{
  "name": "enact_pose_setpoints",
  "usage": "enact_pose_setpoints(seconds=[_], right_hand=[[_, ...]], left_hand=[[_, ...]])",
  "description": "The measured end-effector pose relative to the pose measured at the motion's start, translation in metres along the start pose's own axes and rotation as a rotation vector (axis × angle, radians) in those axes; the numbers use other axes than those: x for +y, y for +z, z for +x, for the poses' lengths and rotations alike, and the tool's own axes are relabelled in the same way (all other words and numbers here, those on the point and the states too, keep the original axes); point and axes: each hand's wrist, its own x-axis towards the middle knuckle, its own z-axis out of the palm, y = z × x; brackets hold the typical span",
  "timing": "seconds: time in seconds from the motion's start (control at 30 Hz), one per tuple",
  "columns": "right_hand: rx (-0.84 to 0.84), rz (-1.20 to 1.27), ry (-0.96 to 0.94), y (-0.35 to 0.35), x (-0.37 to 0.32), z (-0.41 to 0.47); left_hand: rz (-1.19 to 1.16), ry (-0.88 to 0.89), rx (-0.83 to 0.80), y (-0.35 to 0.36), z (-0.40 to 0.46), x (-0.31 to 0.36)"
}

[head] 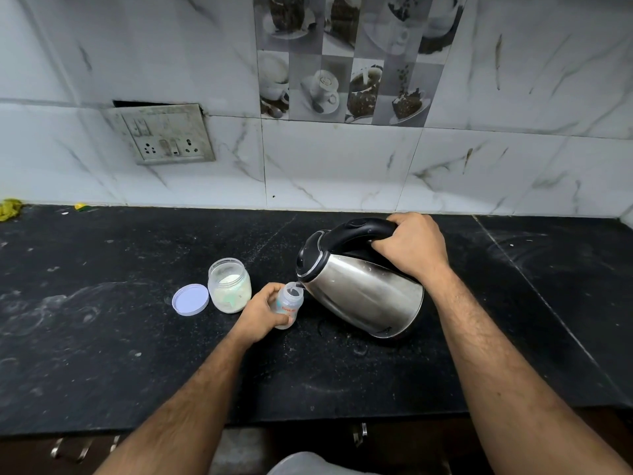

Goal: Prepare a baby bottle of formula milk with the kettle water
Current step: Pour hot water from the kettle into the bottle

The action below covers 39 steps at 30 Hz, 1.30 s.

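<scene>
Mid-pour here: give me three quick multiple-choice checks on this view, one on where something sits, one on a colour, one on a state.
1. Where is the loose lid?
A. left of the powder jar
B. on the jar
C. right of the kettle

2. What colour is the kettle's handle?
A. white
B. black
C. red

3. How is the kettle held?
A. upright on the counter
B. lying flat
C. tilted, spout at the bottle

Answers: 1 A, the lid lies on the counter beside the open jar. 2 B, the right hand grips a black handle. 3 C, the spout meets the bottle mouth, which the left hand holds.
</scene>
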Motion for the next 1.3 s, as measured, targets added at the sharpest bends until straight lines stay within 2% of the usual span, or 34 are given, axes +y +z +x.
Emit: enact_pose_setpoints(seconds=[1.3], right_hand=[[-0.015,-0.020,-0.015,0.0021,-0.0038,0.0027]], left_hand=[[-0.044,-0.002,0.006,-0.0052,-0.0017,-0.0059]])
